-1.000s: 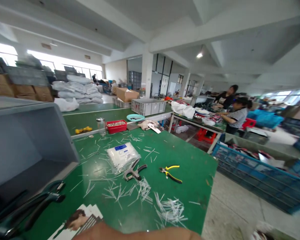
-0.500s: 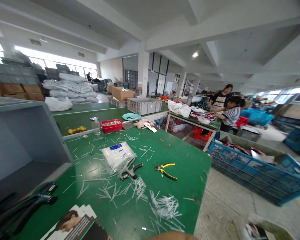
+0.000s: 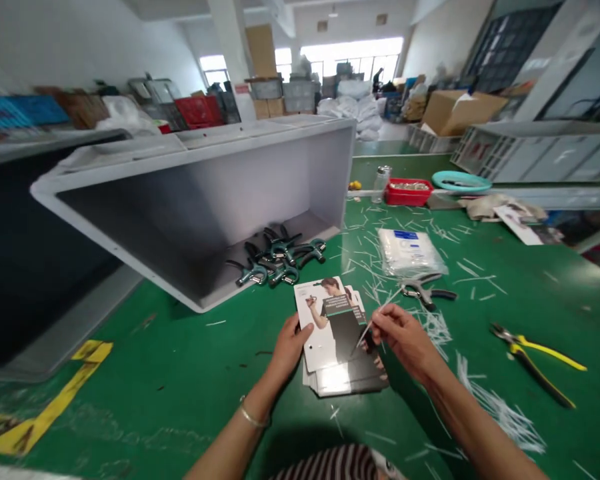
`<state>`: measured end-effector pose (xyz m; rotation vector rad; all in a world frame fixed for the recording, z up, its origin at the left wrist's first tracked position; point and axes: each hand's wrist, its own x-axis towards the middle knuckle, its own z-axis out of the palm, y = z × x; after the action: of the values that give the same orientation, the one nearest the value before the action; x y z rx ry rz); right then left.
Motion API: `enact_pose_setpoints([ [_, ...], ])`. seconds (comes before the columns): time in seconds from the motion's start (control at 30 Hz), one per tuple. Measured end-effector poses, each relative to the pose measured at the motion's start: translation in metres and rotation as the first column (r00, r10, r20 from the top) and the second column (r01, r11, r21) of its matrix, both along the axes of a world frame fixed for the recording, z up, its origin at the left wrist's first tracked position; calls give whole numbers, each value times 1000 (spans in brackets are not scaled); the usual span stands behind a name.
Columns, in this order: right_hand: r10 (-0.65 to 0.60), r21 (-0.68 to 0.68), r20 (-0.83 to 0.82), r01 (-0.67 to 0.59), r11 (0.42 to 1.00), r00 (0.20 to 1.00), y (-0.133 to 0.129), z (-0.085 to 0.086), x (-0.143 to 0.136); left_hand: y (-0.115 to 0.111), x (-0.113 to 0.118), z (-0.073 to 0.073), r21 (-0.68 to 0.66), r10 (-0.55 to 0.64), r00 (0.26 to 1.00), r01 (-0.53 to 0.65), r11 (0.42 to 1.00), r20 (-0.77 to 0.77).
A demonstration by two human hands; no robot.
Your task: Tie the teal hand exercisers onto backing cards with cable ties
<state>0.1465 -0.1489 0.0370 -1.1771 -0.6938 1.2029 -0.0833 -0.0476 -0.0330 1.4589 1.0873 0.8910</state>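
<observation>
Printed cards (image 3: 340, 340) lie in a loose stack on the green table, and my left hand (image 3: 291, 343) grips the top card at its left edge, thumb on its face. My right hand (image 3: 400, 333) pinches a thin pale strip (image 3: 363, 337) that slants down over the card. Beyond the stack, several dark hand grips (image 3: 280, 257) lie at the mouth of a grey crate (image 3: 260, 180) tipped on its side. To the right are a grey hand grip (image 3: 427, 292) and a clear plastic packet (image 3: 413, 252).
Yellow-handled cutters (image 3: 535, 360) lie at the right near a heap of white strips (image 3: 505, 407). A red tray (image 3: 409, 193), a glass jar (image 3: 381, 185) and a turquoise plate (image 3: 461, 181) stand farther back. Yellow tape (image 3: 65, 393) marks the table at left.
The view has swung left and down, bringing both hands and the full card stack into sight. The crate and its hand grips now show more fully; the co-workers at right have left the view.
</observation>
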Motion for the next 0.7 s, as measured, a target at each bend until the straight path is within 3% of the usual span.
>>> enact_pose_setpoints([
  [0.13, -32, 109, 112, 20, 994, 993, 30, 12, -14, 10, -25, 30, -157, 90, 978, -61, 986, 186],
  [0.23, -1, 198, 238, -48, 979, 971, 54, 14, -38, 11, -42, 46, -331, 15, 970, 67, 941, 241],
  [0.3, 65, 200, 348, -142, 970, 935, 64, 7, -58, 8, -49, 50, -396, -1, 973, 95, 913, 231],
  [0.43, 163, 109, 558, -266, 958, 814, 66, -20, -84, 4, -59, 43, -443, 82, 962, 45, 896, 262],
  [0.57, 144, 121, 563, -253, 960, 814, 62, -37, -89, 2, -62, 24, -502, 256, 893, -41, 864, 369],
  [0.7, 118, 124, 594, -235, 964, 796, 61, -38, -89, -3, -51, 2, -557, 341, 840, -56, 829, 423],
])
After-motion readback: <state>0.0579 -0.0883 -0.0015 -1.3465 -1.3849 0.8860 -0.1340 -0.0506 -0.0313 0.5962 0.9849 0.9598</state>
